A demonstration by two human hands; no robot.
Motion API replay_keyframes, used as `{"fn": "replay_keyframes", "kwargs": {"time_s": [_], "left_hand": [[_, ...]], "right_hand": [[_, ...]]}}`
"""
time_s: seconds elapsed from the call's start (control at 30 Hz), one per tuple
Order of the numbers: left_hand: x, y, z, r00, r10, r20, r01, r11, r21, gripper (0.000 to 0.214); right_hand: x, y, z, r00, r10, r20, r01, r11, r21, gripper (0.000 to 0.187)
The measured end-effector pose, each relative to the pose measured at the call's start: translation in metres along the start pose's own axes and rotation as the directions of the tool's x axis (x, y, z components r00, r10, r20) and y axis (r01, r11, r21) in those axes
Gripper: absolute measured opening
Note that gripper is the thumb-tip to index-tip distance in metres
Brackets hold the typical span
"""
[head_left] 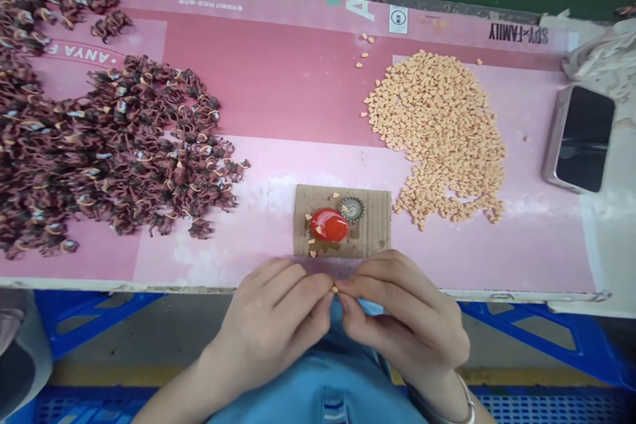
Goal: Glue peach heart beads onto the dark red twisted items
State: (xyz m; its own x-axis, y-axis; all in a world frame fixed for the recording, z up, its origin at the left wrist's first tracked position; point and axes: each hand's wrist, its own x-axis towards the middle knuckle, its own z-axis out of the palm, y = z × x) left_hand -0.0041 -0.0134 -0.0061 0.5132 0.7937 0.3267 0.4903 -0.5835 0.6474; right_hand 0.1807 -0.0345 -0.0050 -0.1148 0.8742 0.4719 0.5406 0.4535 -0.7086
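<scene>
Left hand (268,324): low at the near edge of the pink mat, fingertips (318,285) pressed in toward the right hand.

Right hand (402,318): mirrors the left, fingers curled inward; a silver bracelet (464,404) sits on its wrist.

Grip: both hands are together, thumbs and fingertips pinched on one tiny peach piece (334,289), which shows only as a speck between them.

Held piece: just past the mat's near edge, above a blue garment (318,377), directly in front of the cardboard.

Cardboard (342,222): a small corrugated square lying on the mat just beyond the fingers, not touched by them.

On it: a glossy red blob (329,225) touching the edge of a metal bottle cap (352,209), with a few peach crumbs (312,238) beside the blob.

Peach pile (437,132): a wide spread of small pieces right of the cardboard, with strays (365,46) beyond it.

Brown pile (114,146): a heap of dark twisted items with thin bands, left of the cardboard, well apart from the hands.

Pink mat (278,59): printed sheet beneath everything.

Far right: a phone (581,139), screen up, beside a crumpled plastic bag (596,59).

Below: blue plastic crate (571,338).
</scene>
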Motion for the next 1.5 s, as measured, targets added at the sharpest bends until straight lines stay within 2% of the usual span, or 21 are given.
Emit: {"fn": "replay_keyframes", "kwargs": {"time_s": [0.13, 0.23, 0.3, 0.37, 0.47, 0.57, 0.73, 0.97, 1.07, 1.13, 1.27, 1.5], "left_hand": [[0.000, -0.003, -0.006, 1.000, -0.011, -0.007, 0.011, 1.000, -0.022, 0.018], [-0.003, -0.006, -0.011, 0.999, -0.037, 0.005, 0.037, 0.999, -0.034, 0.024], [-0.007, -0.008, -0.014, 0.995, -0.100, 0.003, 0.100, 0.994, -0.051, 0.030], [-0.013, -0.011, -0.015, 0.976, -0.213, -0.054, 0.208, 0.975, -0.081, 0.032], [-0.019, -0.015, -0.016, 0.949, -0.283, -0.139, 0.267, 0.955, -0.128, 0.021], [-0.020, -0.017, -0.017, 0.964, -0.241, -0.117, 0.225, 0.965, -0.135, 0.014], [-0.017, -0.019, -0.019, 0.979, -0.167, -0.119, 0.149, 0.978, -0.148, 0.030], [-0.020, -0.020, -0.012, 0.974, -0.191, -0.121, 0.169, 0.971, -0.169, 0.036], [-0.021, -0.017, -0.008, 0.956, -0.237, -0.176, 0.185, 0.946, -0.267, 0.031], [-0.021, -0.016, -0.007, 0.962, -0.206, -0.181, 0.149, 0.946, -0.287, 0.024], [-0.017, -0.015, -0.009, 0.978, -0.099, -0.186, 0.063, 0.980, -0.188, 0.015], [-0.010, -0.013, -0.005, 0.946, -0.023, -0.323, 0.002, 0.998, -0.064, 0.013]], "right_hand": [[0.005, 0.007, -0.003, 0.999, 0.039, -0.036, -0.039, 0.999, -0.007, 0.021], [0.013, 0.019, -0.009, 0.999, 0.026, -0.044, -0.032, 0.989, -0.144, 0.021], [0.020, 0.028, -0.012, 1.000, -0.019, -0.009, 0.016, 0.965, -0.260, 0.021], [0.028, 0.033, -0.015, 0.996, -0.070, 0.047, 0.082, 0.941, -0.328, 0.020], [0.036, 0.034, -0.017, 0.986, -0.109, 0.125, 0.147, 0.927, -0.346, 0.019], [0.038, 0.031, -0.018, 0.982, -0.115, 0.152, 0.162, 0.921, -0.354, 0.018], [0.037, 0.029, -0.020, 0.979, -0.117, 0.168, 0.172, 0.915, -0.365, 0.018], [0.038, 0.024, -0.020, 0.986, -0.100, 0.135, 0.143, 0.922, -0.359, 0.021], [0.037, 0.014, -0.020, 0.995, -0.063, 0.082, 0.085, 0.949, -0.303, 0.024], [0.036, 0.006, -0.019, 0.997, -0.041, 0.072, 0.057, 0.968, -0.246, 0.022], [0.034, -0.007, -0.012, 0.996, -0.017, 0.086, 0.031, 0.986, -0.165, 0.020], [0.029, -0.011, 0.002, 0.999, -0.019, 0.027, 0.022, 0.992, -0.121, 0.021]]}}
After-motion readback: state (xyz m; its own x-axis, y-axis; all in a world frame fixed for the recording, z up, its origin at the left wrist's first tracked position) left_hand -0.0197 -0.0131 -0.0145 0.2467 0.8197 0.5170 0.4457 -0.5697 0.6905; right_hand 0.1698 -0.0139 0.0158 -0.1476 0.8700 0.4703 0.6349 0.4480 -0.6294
